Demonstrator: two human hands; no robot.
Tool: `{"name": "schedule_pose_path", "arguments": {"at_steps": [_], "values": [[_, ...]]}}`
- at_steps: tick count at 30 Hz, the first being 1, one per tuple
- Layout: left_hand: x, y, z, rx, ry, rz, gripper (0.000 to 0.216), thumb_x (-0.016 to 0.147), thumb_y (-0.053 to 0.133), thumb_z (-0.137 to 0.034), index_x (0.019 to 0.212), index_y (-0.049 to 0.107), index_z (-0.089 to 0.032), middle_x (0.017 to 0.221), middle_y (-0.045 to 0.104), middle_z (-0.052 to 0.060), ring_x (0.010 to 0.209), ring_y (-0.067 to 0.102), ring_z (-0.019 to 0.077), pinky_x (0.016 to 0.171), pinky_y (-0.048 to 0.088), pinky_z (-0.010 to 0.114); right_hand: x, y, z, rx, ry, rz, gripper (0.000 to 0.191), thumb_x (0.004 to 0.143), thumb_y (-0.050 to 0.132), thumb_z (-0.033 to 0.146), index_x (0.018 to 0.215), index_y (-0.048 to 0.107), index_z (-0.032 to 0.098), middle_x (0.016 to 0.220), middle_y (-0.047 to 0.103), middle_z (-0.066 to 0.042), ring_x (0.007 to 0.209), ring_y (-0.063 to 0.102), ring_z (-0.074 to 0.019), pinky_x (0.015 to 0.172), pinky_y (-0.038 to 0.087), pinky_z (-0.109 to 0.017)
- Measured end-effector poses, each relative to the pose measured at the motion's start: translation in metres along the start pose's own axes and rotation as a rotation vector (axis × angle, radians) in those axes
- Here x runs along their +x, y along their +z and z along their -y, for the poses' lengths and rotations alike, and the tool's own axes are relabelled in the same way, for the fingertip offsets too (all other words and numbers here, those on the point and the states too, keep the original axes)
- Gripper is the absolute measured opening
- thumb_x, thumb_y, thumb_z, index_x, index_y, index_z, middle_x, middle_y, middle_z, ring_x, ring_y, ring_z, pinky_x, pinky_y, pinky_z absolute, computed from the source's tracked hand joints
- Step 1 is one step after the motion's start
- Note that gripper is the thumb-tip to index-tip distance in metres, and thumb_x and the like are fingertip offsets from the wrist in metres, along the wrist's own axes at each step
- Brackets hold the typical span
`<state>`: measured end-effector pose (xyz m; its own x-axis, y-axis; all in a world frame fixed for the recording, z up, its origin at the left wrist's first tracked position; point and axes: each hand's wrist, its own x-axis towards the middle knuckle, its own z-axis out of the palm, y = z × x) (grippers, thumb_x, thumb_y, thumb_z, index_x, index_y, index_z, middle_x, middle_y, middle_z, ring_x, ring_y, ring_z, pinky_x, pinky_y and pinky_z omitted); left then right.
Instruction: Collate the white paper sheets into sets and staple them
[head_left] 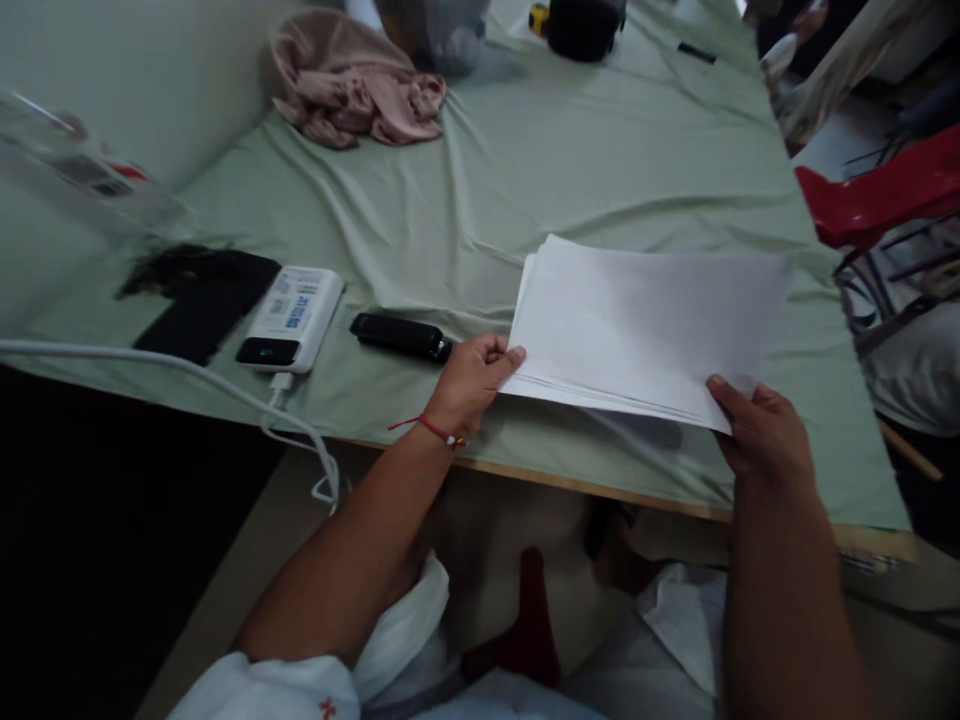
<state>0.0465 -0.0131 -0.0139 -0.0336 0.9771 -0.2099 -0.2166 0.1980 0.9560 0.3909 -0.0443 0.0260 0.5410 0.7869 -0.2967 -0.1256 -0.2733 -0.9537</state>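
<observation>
Between my hands is a stack of white paper sheets (637, 320), held just over the near part of the table, its edges slightly out of line. My left hand (478, 378) pinches the stack's left near corner, thumb on top; a red string bracelet circles that wrist. At the right near corner, my right hand (769, 430) grips the sheets with its thumb on top and its other fingers partly hidden. A black stapler-like object (401, 336) lies just left of my left hand, apart from the paper.
A white power bank (295, 315) with a plugged-in white cable (187, 365) lies left, beside a dark flat object (214, 300). A clear plastic bottle (97, 175) stands behind. Pinkish cloth (360, 85) and a black-and-yellow item (585, 25) sit farther back on the green tablecloth (600, 150).
</observation>
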Motion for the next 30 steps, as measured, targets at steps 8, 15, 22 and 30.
{"name": "schedule_pose_path", "arguments": {"at_steps": [8,15,22,30], "values": [[0.000,0.015,0.001,-0.080,-0.050,0.033,0.072,0.080,0.109,-0.083,0.072,0.067,-0.025,0.066,0.066,-0.002,0.065,0.064,0.0175,0.058,0.053,0.028,0.007,-0.020,-0.006,-0.050,-0.052,0.044,0.060,0.048,0.124,0.045,0.084,0.078,0.032,0.090,0.087,-0.002,0.078,0.079,-0.0255,0.055,0.066,-0.035],[-0.003,0.017,0.002,0.061,-0.103,0.060,0.060,0.084,0.112,-0.057,0.070,0.065,-0.022,0.064,0.054,-0.007,0.060,0.040,0.0092,0.052,0.029,0.020,0.014,-0.029,-0.012,0.038,-0.089,-0.026,0.061,0.054,0.123,0.044,0.091,0.077,0.029,0.093,0.085,0.000,0.082,0.081,-0.0235,0.069,0.073,-0.037],[-0.004,0.033,-0.002,-0.017,-0.162,0.001,0.061,0.108,0.097,-0.052,0.069,0.060,-0.022,0.064,0.054,-0.005,0.056,0.044,0.0093,0.053,0.035,0.021,0.010,-0.024,-0.004,0.080,-0.046,-0.104,0.049,0.063,0.116,0.031,0.082,0.071,0.027,0.085,0.080,0.002,0.075,0.073,-0.0176,0.060,0.061,-0.027],[-0.003,0.025,-0.005,0.032,-0.161,0.045,0.047,0.090,0.108,-0.035,0.073,0.067,-0.021,0.061,0.064,-0.005,0.050,0.053,0.0085,0.048,0.033,0.020,0.013,-0.031,-0.007,0.081,-0.055,-0.110,0.049,0.059,0.117,0.033,0.082,0.074,0.027,0.079,0.076,0.004,0.067,0.066,-0.0149,0.058,0.060,-0.027]]}}
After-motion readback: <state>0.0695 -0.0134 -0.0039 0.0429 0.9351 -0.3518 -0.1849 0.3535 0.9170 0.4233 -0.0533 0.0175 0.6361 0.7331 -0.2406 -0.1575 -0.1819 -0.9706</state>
